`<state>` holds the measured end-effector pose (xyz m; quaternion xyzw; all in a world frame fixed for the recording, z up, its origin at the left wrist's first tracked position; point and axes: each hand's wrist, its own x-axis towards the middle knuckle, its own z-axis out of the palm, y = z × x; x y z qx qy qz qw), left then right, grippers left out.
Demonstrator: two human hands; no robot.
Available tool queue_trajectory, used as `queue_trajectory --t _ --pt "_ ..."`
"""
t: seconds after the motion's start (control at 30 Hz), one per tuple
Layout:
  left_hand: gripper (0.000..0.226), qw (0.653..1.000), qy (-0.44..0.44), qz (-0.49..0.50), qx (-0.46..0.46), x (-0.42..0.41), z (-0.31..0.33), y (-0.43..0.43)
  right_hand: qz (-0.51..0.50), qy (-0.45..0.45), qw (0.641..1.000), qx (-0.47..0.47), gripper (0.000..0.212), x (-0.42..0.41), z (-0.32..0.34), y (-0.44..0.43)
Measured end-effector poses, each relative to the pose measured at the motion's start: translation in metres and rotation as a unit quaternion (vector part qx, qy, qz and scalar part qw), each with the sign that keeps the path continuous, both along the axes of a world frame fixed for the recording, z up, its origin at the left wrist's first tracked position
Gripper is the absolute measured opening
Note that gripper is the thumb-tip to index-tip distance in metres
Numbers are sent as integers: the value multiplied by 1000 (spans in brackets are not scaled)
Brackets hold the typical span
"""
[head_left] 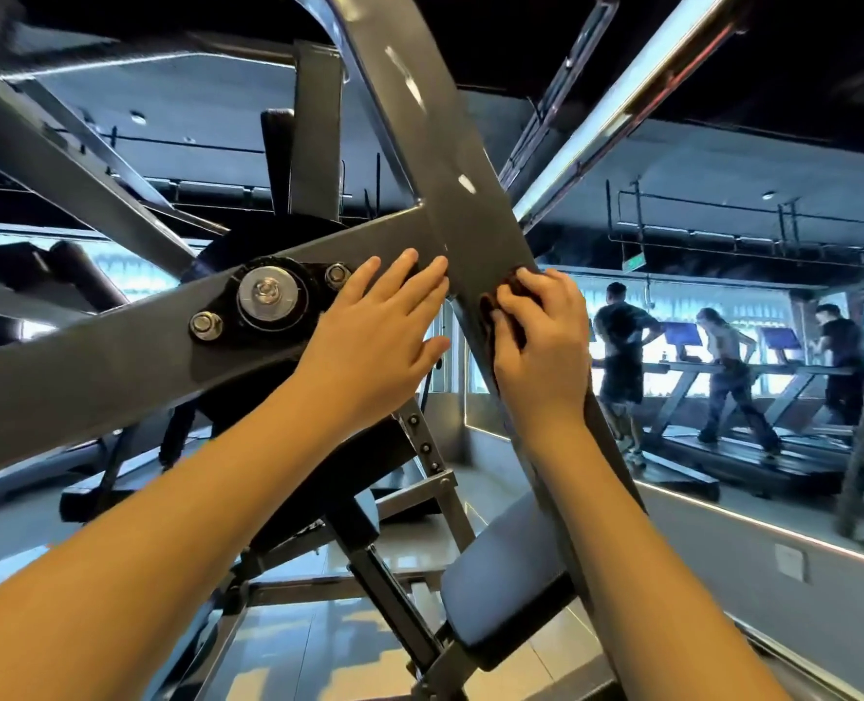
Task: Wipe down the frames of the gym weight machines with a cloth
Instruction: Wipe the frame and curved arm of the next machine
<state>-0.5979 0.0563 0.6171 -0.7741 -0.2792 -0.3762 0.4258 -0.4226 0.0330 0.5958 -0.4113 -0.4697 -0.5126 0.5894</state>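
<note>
Under right hand [544,346], cloth [488,309] pressed against frame [470,230]

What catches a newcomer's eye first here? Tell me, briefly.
At centre, the right hand grips a brown cloth against the steep grey frame bar; the left hand lies flat on the crossing beam, beside its bolted pivot. People use treadmills at far right.

Head-worn view, close, facing forward onto machine frame [470,204]
</note>
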Motion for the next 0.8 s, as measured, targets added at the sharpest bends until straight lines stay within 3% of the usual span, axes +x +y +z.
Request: queue_trajectory --t 0.2,0.4,0.6,0.73,0.8 --pt "60 999 24 -30 -19 9 -10 -2 4 31 1000 -2 28 11 -78 -10" --pt "74 998 26 -49 -13 17 -10 2 -1 19 1000 8 17 8 -15 -4" --pt "68 999 18 -42 -8 21 -13 4 -24 -1 1000 -1 25 19 -79 -11" --pt "80 999 14 -52 -5 22 -14 4 3 8 1000 15 20 7 -14 -4" --pt "81 999 12 -53 -6 22 -14 5 21 4 1000 12 20 4 -12 -4"
